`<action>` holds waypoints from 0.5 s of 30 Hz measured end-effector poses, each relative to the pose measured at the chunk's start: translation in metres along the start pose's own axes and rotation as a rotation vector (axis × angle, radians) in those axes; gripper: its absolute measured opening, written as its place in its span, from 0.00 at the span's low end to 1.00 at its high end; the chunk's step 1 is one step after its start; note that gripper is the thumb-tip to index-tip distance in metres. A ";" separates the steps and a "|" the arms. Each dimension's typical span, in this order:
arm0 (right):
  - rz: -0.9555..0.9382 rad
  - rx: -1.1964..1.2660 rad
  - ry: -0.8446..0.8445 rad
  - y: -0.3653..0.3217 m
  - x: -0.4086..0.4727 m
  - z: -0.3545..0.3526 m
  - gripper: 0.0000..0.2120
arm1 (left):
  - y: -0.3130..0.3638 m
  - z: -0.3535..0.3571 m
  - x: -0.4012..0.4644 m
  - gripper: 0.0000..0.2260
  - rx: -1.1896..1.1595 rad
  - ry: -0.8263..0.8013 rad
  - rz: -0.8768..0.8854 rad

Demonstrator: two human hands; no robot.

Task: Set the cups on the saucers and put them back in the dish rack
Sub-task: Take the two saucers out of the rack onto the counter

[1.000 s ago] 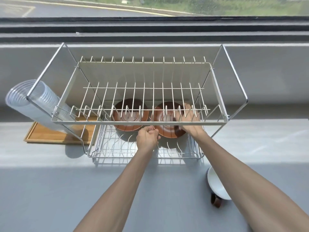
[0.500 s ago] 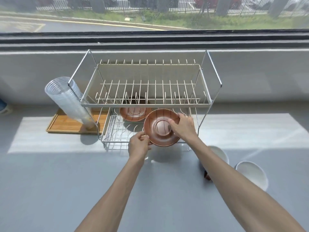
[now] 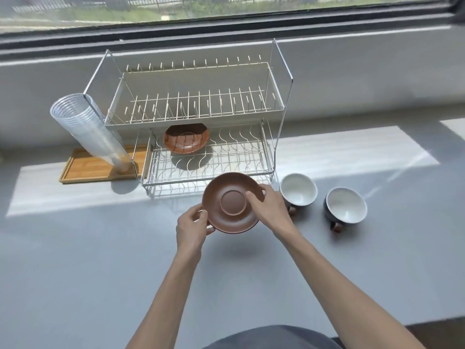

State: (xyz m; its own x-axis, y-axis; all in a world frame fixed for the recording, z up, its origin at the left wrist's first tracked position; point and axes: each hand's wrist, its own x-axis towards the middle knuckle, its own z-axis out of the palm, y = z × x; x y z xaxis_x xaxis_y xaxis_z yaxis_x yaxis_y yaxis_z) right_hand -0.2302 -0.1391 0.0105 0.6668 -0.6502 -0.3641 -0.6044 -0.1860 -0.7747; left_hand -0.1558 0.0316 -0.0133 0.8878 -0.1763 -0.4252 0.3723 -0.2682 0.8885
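Saucer (image 3: 232, 202): out of the dish rack (image 3: 198, 117) now, I've got it up over the bench (image 3: 100, 248), just in front of the lower tier.
Hands: left hand (image 3: 192, 226) pinching the near-left rim, right hand (image 3: 270, 210) clamped on the right edge, thumb on top.
Versus half a second ago: it was at the rack's front edge, tilted up.
Other saucer (image 3: 186, 141): still racked.
Cups (image 3: 298, 188): two, empty, on the bench right beside.
Means: set it down next, probably, then add a cup.

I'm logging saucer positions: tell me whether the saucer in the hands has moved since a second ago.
Yes. The held saucer has come out of the dish rack lower tier, toward the person, and now hangs over the counter in front of it.
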 end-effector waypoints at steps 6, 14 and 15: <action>0.081 0.072 0.047 0.037 -0.029 -0.007 0.26 | -0.020 0.010 -0.025 0.13 0.034 -0.072 -0.040; 0.191 0.124 0.126 0.091 -0.060 -0.022 0.27 | -0.045 0.035 -0.053 0.11 0.060 -0.170 -0.114; 0.210 0.127 0.134 0.098 -0.063 -0.024 0.26 | -0.047 0.039 -0.056 0.11 0.069 -0.187 -0.119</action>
State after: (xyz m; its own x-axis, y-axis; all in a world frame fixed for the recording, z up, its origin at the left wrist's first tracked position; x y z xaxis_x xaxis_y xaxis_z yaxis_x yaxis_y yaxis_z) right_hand -0.3422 -0.1340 -0.0296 0.4636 -0.7581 -0.4586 -0.6581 0.0520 -0.7511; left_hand -0.2340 0.0176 -0.0378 0.7709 -0.3102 -0.5563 0.4461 -0.3604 0.8192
